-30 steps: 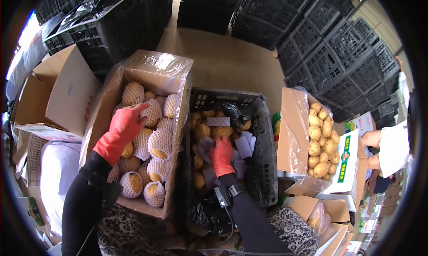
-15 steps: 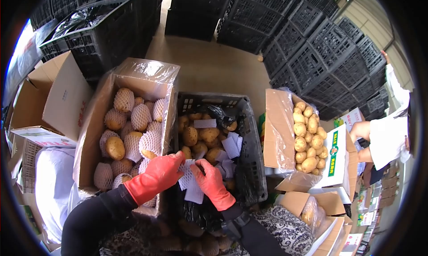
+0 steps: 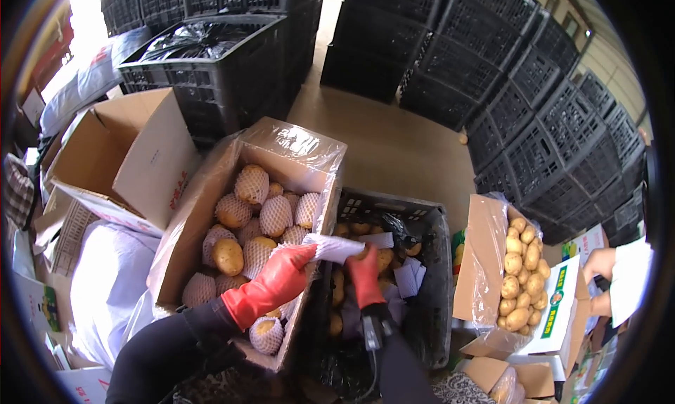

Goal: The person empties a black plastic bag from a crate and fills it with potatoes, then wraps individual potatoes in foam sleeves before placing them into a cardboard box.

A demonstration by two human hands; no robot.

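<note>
A white foam net sleeve (image 3: 335, 249) is stretched sideways between my two red-gloved hands, above the gap between carton and crate. My left hand (image 3: 271, 284) is closed on its left end, over the carton's edge. My right hand (image 3: 365, 277) is closed at the right end, over the crate; whether a potato is also in it is hard to make out. The open carton (image 3: 184, 253) on the left holds potatoes in foam nets, with one bare-looking potato (image 3: 228, 257) among them. In the black crate (image 3: 439, 277) lie loose potatoes and flat foam sleeves (image 3: 409, 277).
A carton (image 3: 480, 260) of bare potatoes (image 3: 520, 277) stands at the right, near another person's arms (image 3: 601, 274). Stacked black crates (image 3: 485, 66) line the back. An open carton (image 3: 158, 151) and a white sack (image 3: 112, 284) are on the left.
My hands have risen and moved apart, drawing a sleeve out sideways between them. The head view has swung left, so carton and crate sit further right and lower.
</note>
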